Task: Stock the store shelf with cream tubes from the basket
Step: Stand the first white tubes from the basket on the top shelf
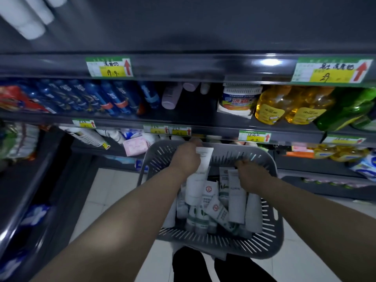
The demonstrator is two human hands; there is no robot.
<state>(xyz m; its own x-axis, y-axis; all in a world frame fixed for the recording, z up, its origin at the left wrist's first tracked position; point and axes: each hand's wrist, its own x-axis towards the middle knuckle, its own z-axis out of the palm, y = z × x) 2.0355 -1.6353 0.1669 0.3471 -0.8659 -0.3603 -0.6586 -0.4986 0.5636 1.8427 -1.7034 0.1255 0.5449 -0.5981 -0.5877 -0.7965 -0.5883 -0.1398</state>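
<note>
Gripping a white cream tube (204, 159) in our left hand (186, 158), we are holding it above the far half of the grey basket (270, 237). Its flat crimped end is pointing up toward the shelves and its lower end is slanting down toward the pile. The fingers of that hand are curling round the tube's upper part and clamping it.

Our right hand (252, 177) is reaching into the basket on the other side, resting on the upright tubes near the far wall. Its fingers are blurring there, so we cannot tell whether they are spread or pinching anything.

The other cream tubes (213, 210), white with green or red marks, are lying and leaning in a loose heap inside the slotted basket.

We are facing the dark store shelf (183, 66), whose front rail is carrying a green-and-yellow price tag (109, 67) with a red arrow. On the level below it, blue bottles (97, 96) are lining the left side, lilac bottles (172, 96) are standing near the middle, and a white jar (240, 98), yellow bottles (284, 104) and green bottles (350, 106) are filling the right.
</note>
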